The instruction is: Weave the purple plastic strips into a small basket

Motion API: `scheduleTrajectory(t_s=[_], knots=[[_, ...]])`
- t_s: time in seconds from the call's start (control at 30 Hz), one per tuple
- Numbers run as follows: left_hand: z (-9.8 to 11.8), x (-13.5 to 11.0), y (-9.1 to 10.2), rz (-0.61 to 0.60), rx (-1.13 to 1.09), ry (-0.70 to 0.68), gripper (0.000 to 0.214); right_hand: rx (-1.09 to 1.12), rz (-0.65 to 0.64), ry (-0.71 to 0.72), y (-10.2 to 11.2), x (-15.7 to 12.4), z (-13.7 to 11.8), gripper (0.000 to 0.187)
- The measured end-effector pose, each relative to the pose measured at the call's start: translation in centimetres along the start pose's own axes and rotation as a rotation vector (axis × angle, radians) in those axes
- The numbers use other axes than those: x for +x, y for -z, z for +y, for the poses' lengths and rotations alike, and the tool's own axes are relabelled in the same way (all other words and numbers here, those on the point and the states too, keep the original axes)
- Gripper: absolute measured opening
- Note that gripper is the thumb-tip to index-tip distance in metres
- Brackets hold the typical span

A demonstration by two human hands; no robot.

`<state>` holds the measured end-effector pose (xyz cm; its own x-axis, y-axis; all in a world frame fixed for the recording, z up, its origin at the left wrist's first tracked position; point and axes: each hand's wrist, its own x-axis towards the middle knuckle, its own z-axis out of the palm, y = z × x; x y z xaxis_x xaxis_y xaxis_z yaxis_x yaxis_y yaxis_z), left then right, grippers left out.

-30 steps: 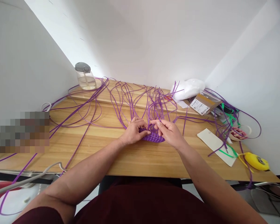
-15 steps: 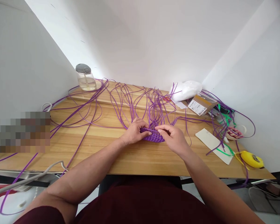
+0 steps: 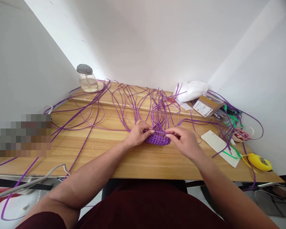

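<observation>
A small purple woven piece (image 3: 158, 139) lies on the wooden table between my hands, its many loose strips (image 3: 160, 111) fanning out toward the wall. My left hand (image 3: 139, 133) pinches the left part of the woven edge, thumb on top. My right hand (image 3: 182, 140) is closed at the right end, thumb and forefinger pinching a purple strip (image 3: 160, 132). That strip runs flat along the top edge of the weave between both hands. The fingertips partly hide the ends of the weave.
A lidded bottle (image 3: 87, 79) stands at the back left. On the right are a white plastic bundle (image 3: 193, 90), a labelled packet (image 3: 203, 106), a pale card (image 3: 219, 148), a tape roll (image 3: 240, 135) and a yellow tape measure (image 3: 259, 162). Long purple strips (image 3: 85, 108) cross the left side.
My right hand has moved a little to the right along the woven edge, and a longer stretch of strip shows between my hands. The left hand stays nearly in place.
</observation>
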<state>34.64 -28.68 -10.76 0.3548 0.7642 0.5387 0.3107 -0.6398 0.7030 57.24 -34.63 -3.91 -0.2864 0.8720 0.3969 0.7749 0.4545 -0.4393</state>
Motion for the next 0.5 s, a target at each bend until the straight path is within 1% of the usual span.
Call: scheduleTrajectory(t_s=[0.07, 0.17, 0.27, 0.37, 0.43, 0.5], knots=[[-0.1, 0.0, 0.0, 0.012, -0.011, 0.004, 0.018, -0.065, 0.014, 0.006, 2.2, -0.9, 1.7, 0.021], [-0.2, 0.0, -0.1, 0.021, -0.022, 0.008, 0.019, -0.157, 0.073, -0.057, 5.6, -2.6, 4.9, 0.024], [-0.3, 0.1, -0.1, 0.022, -0.024, 0.022, 0.018, -0.243, 0.176, -0.24, 8.5, -4.1, 7.8, 0.024], [-0.5, 0.1, -0.1, 0.019, -0.023, 0.021, 0.02, -0.311, 0.26, -0.42, 10.9, -5.4, 9.7, 0.018], [-0.5, 0.2, -0.1, 0.021, -0.013, 0.028, 0.021, -0.289, 0.272, -0.51, 12.0, -6.1, 10.5, 0.015], [-0.5, 0.2, 0.0, 0.021, 0.001, 0.044, 0.021, -0.182, 0.283, -0.569, 12.6, -6.7, 11.0, 0.017]])
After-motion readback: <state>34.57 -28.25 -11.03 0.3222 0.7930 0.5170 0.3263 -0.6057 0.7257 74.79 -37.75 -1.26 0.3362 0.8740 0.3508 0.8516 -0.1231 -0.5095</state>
